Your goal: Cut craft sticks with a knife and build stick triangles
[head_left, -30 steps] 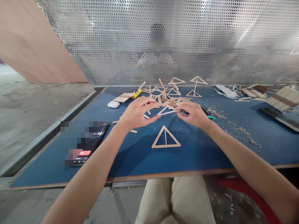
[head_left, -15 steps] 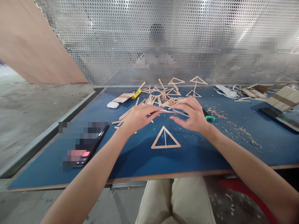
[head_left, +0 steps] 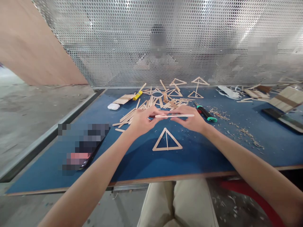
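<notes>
One stick [head_left: 182, 115] lies level between the hands, raised above the tabletop [head_left: 142, 164]. Left hand [head_left: 145, 119]: pinching the stick near its left end. Right hand [head_left: 193, 123]: fingers above, thumb below; whether it grips cannot be told. Support both ends evenly; apply light pressure only, as thin wood may bend. Maintain clearance from the triangle [head_left: 167, 140] on the near side and the cutter [head_left: 206, 113] beside the right hand.

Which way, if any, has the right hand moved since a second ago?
Yes: the right hand has shifted left relative to the black-and-green tool on the table, which it partly hid then and which now shows more.
</notes>
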{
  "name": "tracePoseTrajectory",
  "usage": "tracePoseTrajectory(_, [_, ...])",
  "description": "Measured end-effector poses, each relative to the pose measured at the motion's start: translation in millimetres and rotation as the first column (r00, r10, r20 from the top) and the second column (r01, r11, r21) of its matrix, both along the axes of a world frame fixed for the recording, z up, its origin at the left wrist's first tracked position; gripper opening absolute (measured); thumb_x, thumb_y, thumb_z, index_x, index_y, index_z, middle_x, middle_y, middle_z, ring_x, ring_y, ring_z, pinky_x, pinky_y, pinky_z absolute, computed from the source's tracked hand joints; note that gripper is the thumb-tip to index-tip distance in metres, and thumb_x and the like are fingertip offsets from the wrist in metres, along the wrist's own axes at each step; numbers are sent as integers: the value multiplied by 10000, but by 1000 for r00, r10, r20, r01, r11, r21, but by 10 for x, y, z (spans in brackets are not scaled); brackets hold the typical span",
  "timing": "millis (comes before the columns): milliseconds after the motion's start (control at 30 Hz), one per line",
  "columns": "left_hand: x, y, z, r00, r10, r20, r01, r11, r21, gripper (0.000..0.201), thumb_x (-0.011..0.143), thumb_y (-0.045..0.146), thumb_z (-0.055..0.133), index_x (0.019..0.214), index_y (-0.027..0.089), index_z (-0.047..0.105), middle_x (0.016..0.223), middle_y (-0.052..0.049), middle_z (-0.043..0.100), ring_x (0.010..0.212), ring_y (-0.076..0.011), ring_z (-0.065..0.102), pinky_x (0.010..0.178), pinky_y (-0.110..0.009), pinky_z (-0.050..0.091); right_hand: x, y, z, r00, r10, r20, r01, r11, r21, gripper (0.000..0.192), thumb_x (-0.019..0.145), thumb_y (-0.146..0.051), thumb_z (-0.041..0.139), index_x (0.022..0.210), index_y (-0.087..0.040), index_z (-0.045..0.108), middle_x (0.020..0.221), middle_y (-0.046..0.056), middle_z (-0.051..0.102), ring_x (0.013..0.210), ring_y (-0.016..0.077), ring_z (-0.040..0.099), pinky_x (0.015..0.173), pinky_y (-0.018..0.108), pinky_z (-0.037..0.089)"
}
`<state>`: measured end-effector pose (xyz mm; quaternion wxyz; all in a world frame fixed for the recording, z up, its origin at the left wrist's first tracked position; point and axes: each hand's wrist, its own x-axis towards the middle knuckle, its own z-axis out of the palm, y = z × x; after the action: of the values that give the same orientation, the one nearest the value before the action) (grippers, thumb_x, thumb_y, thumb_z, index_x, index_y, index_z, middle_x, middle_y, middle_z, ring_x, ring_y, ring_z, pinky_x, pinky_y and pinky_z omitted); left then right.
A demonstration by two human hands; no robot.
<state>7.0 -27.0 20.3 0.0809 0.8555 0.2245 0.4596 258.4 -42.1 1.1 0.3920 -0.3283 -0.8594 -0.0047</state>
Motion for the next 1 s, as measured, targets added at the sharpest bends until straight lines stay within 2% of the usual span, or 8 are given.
tracePoseTrajectory(167, [22, 42, -40, 980, -195, 41, 195, 981, 5, 36, 901, 188, 711, 926, 189, 685, 1027, -54, 794, 893, -139, 763, 708, -210, 605, -42, 9, -28, 999, 12, -40, -8, 995, 102, 192, 972, -292, 636, 1134, -254, 732, 996, 39, 784, 919, 186, 720, 842, 348, 554])
tracePoseTrajectory(367, [51, 42, -13, 979, -202, -21, 203, 975, 93, 37, 923, 177, 674, 903, 207, 680, 988, -43, 767, 907, -138, 728, 793, -270, 586, -92, -2, -52, 998, -32, -45, 37, 992, 120, 164, 984, -294, 602, 1013, -249, 758, 941, 32, 796, 866, 180, 729, 800, 338, 555])
tracePoseTrajectory(500, [21, 73, 43, 983, -138, -119, 151, 984, 100, 54, 958, 241, 650, 929, 209, 683, 961, -34, 752, 916, -140, 712, 832, -278, 559, -106, -11, -52, 993, -94, -67, 99, 992, 74, 169, 967, -316, 622, 966, -240, 773, 907, 46, 792, 849, 196, 723, 799, 352, 542])
tracePoseTrajectory(633, [-134, 267, 64, 922, 101, -373, -60, 991, 121, 168, 982, 344, 615, 1060, 223, 701, 1072, -51, 741, 1047, -207, 668, 950, -367, 507, -81, 12, -9, 974, -220, -59, 212, 971, -108, 194, 964, -345, 624, 942, -236, 783, 965, 51, 786, 954, 235, 696, 839, 380, 518])
tracePoseTrajectory(733, [-289, 440, 32, 790, 143, -596, -148, 988, 41, 179, 996, 327, 567, 1020, 239, 721, 1104, -40, 737, 1082, -233, 642, 981, -394, 463, -25, 42, 38, 961, -276, 9, 264, 910, -319, 235, 954, -378, 619, 865, -231, 780, 950, 47, 781, 922, 236, 685, 822, 381, 495])
tracePoseTrajectory(800, [-362, 512, -6, 726, 94, -681, -164, 986, -39, 199, 993, 357, 564, 1019, 245, 726, 1116, -40, 729, 1080, -236, 635, 956, -373, 462, 22, 55, 60, 954, -289, 79, 291, 832, -473, 275, 941, -419, 613, 834, -223, 774, 901, 45, 775, 814, 218, 679, 732, 358, 478])
tracePoseTrajectory(900, [-398, 547, -60, 669, 35, -742, -180, 977, -115, 251, 975, 426, 590, 1107, 256, 718, 1177, -56, 702, 1126, -247, 615, 967, -361, 450, 87, 62, 73, 943, -279, 179, 328, 710, -623, 349, 909, -498, 619, 791, -207, 771, 767, 46, 743, 624, 177, 608, 602, 336, 407])
tracePoseTrajectory(1000, [-388, 549, -91, 649, 26, -761, -204, 969, -142, 283, 979, 444, 577, 1146, 253, 704, 1225, -68, 678, 1162, -253, 597, 995, -362, 433, 130, 62, 74, 942, -224, 250, 336, 619, -710, 409, 870, -563, 643, 743, -198, 776, 676, 52, 705, 534, 150, 531, 541, 334, 346])
